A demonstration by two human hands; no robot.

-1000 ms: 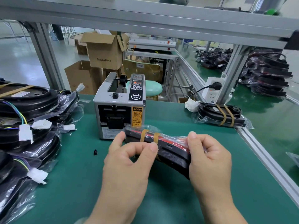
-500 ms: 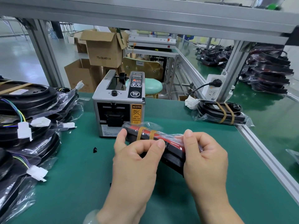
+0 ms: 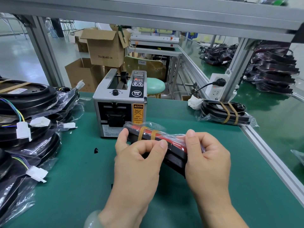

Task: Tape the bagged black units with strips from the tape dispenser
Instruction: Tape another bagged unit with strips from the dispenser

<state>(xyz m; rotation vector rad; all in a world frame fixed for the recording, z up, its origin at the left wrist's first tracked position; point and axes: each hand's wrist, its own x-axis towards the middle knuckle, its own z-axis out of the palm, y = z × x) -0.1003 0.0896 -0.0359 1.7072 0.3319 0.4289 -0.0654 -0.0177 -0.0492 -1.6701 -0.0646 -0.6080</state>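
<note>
Both hands hold one bagged black unit (image 3: 174, 155) above the green table (image 3: 74, 186), just in front of the tape dispenser (image 3: 120, 104). The unit's long axis runs from upper left, near the dispenser's outlet, down to lower right, its red edge turned upward. Two tan tape strips (image 3: 148, 133) cross it near the far end. The left hand (image 3: 139, 163) grips the middle, fingers curled round it; the right hand (image 3: 209, 162) clasps the near end, pinching the plastic bag.

- Left hand (image 3: 138, 163) slid along bagged black unit (image 3: 176, 159), away from tape dispenser (image 3: 119, 104) front.
- Right hand (image 3: 208, 162) edged dispenser-ward (gap between hands narrower).
</note>
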